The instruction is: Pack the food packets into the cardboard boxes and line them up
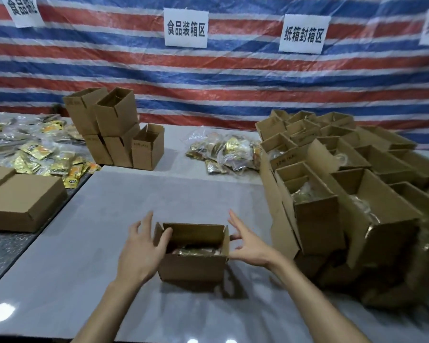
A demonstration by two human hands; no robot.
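Observation:
A small open cardboard box stands on the grey table right in front of me, with gold food packets lying inside it. My left hand rests against the box's left side, its fingers spread and the thumb at the left flap. My right hand hovers at the box's right side with straight, spread fingers, holding nothing. A pile of loose packets in clear bags lies farther back on the table.
Several filled open boxes crowd the right side of the table. Empty boxes are stacked at the back left. More packets lie scattered at far left beside flat cartons. A striped tarp with paper signs hangs behind.

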